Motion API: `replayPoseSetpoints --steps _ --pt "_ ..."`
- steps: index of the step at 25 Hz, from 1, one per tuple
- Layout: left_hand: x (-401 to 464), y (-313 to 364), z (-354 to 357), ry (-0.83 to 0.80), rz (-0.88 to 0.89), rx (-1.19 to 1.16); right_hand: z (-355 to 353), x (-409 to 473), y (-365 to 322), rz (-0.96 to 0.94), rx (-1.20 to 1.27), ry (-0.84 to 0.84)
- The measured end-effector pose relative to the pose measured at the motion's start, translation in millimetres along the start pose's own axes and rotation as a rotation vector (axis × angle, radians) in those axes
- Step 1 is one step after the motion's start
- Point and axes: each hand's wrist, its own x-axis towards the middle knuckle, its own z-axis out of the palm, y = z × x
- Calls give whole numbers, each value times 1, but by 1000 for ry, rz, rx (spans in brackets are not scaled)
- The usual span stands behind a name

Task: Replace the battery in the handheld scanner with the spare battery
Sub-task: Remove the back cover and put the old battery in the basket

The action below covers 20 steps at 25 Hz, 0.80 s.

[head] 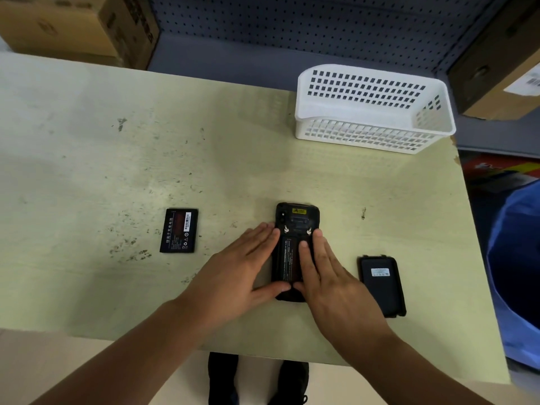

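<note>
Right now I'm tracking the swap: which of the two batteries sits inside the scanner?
The battery under the right hand, seated in the scanner. The other battery lies loose on the table, left.

**A stockroom or warehouse work corner**

The setting looks like a storage or shop back area. Behind a scuffed, pale green desk (pixel 117 171) stands a blue-grey pegboard panel (pixel 321 27), the kind used on retail shelving. Cardboard cartons (pixel 81 27) are stacked at the left, and another box with a barcode label (pixel 502 83) sits at the right. A white plastic sorting basket (pixel 374 133) rests on the desk.
</note>
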Motion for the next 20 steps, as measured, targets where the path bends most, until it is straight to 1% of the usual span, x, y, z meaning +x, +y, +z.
replayPoseSetpoints --steps 3,6,9,11,13,15,17,20 --pt "0 -1 -1 -10 -5 -49 2 -2 -1 9 43 27" --pt "0 -2 -1 -25 17 -53 1 -3 -1 13 156 47" --pt "-1 -1 1 9 37 -27 -3 -5 -2 120 329 56" --pt "-3 1 4 52 23 -65 -6 -8 -2 224 507 102" --pt "-5 5 8 74 -33 -208 -11 -8 -3 282 737 107" --pt "-9 8 14 79 -108 -400 -17 -9 -6 351 901 150" --pt "-16 12 17 101 -137 -515 -21 -11 -12 406 1006 179" --pt "-24 19 6 163 -119 -581 -32 -17 -21 467 1105 222"
